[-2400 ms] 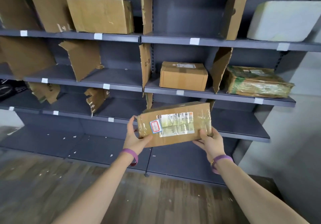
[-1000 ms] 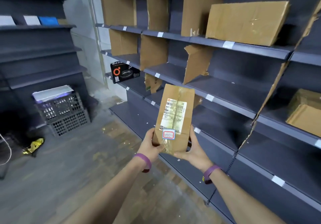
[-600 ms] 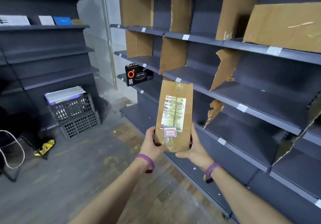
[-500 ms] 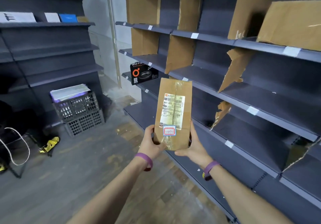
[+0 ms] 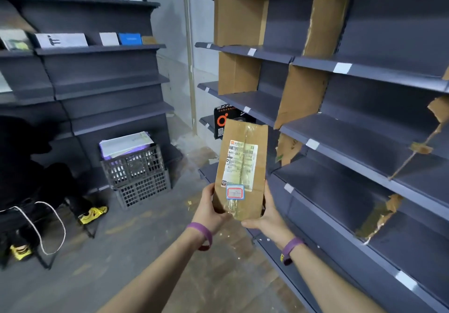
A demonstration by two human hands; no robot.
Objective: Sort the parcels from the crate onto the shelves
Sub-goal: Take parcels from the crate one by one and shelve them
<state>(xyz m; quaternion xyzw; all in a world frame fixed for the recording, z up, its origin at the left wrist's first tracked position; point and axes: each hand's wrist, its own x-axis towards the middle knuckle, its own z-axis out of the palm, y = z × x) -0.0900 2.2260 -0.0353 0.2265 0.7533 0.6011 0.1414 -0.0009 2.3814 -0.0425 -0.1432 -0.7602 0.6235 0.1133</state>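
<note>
- Parcel: brown taped carton, upright, label toward the camera, held in the air in front of the shelves and touching none of them.
- Left hand grips its lower left edge with the thumb on the front. Right hand cups the lower right corner, fingers wrapped round the side. Both grips are firm.
- Progress, judged: this parcel is out of the crate but not yet shelved, and is likely being checked for its slot.
- Crate: grey, on the floor well to the left, stacked on a second one. Flat white and purple packets lie in it, so there is more to sort.
- Black box: the only item seen placed on these shelves, at the far end behind the parcel's top.
- Label: white, with barcodes. "841-002" reads, then a partial "-10", and "007" lower down. The rest is too small.
- Sticker: blue edge, red frame, below the label. The handwriting is not legible.
- The black box has an orange ring logo, white characters on top that can't be read, and a QR patch.
- Tags: white, on the shelf edges. No writing can be made out.
- Dividers: torn cardboard splitting the shelves into bays, no readable print.
- Blue box: on the left unit, its text blurred.
</note>
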